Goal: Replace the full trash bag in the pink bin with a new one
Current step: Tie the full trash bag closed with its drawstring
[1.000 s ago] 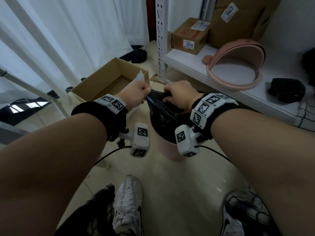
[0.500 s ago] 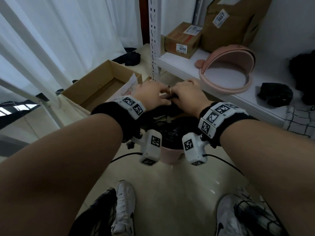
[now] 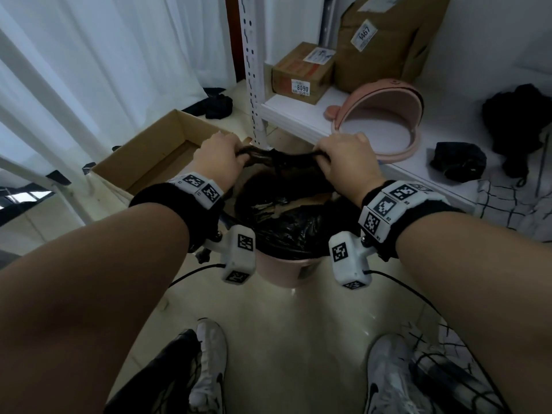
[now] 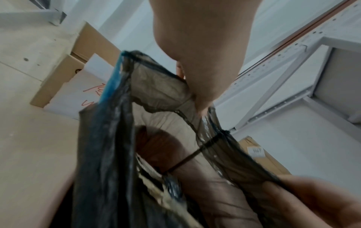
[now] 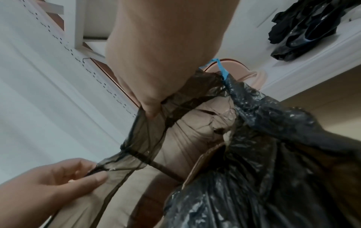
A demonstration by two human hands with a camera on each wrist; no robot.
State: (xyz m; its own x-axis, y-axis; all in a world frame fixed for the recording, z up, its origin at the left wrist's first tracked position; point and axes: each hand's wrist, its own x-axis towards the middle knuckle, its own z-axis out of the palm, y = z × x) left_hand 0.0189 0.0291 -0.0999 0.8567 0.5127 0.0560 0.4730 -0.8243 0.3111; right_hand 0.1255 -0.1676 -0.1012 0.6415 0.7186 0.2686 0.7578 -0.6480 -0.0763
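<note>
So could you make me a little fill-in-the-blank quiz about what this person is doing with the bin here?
1. Both the left hand and the right hand grip the top edge of the black ____.
2. The trash bag sits inside a ____ bin.
3. The bin's lid rests on the white ____.
4. The small box on the shelf bears the number ____.

Missing words: trash bag; pink; shelf; 8090

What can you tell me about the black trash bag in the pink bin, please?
The black trash bag is thin, crinkled, glossy plastic, see-through where it is stretched, with a blue drawstring at its hem. It sits in the pink bin on the floor, its edge folded over the near rim. Cardboard scraps show inside. The left hand and right hand each grip a bunch of its far top edge, pulled taut between them above the bin.
</note>
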